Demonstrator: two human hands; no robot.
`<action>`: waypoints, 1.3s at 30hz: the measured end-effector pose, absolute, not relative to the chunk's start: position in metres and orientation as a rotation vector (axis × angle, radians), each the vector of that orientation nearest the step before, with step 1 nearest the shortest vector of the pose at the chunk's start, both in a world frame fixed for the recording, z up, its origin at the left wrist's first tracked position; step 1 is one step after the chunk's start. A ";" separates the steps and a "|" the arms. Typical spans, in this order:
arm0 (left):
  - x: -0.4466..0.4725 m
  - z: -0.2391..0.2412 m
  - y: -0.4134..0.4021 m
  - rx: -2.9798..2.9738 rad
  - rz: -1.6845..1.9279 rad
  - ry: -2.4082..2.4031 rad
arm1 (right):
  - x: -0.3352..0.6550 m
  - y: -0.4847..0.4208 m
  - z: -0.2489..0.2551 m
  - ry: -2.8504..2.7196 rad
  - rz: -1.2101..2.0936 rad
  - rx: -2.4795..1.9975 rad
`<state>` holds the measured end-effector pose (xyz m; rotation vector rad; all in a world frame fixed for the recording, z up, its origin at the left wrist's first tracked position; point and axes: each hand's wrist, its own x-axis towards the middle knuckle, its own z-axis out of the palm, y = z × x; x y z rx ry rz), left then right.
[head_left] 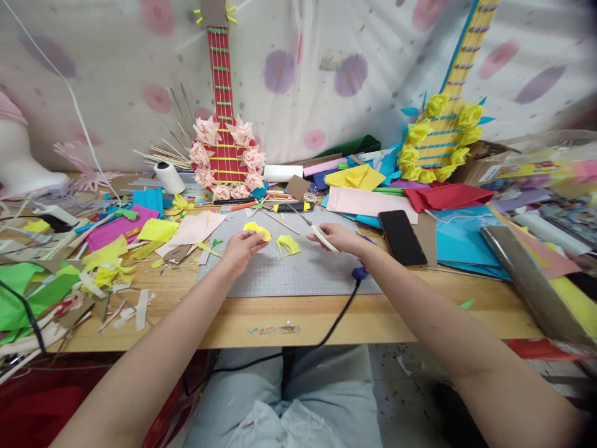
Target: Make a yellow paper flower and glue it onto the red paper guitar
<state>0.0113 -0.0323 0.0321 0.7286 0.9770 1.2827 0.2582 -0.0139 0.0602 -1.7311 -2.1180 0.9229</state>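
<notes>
Sole view: head-worn cam, looked forward and down from above the pale-blue-trousered lap (326,379). Wide framing, fairly near; took in the light wooden table (368,323) mid-frame and the white flower-printed sheet (275,31) facing it, farther off.

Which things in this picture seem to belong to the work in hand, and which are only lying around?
Probably in use:
- yellow paper piece, in the left hand
- white-handled scissors, in the right hand
- grey cutting mat, below

Apparently just lying about:
- black phone
- white spool
- blue paper
</notes>
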 end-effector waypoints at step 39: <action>0.089 0.012 -0.018 0.757 1.439 1.237 | 0.215 -0.004 0.014 -1.259 1.463 -1.016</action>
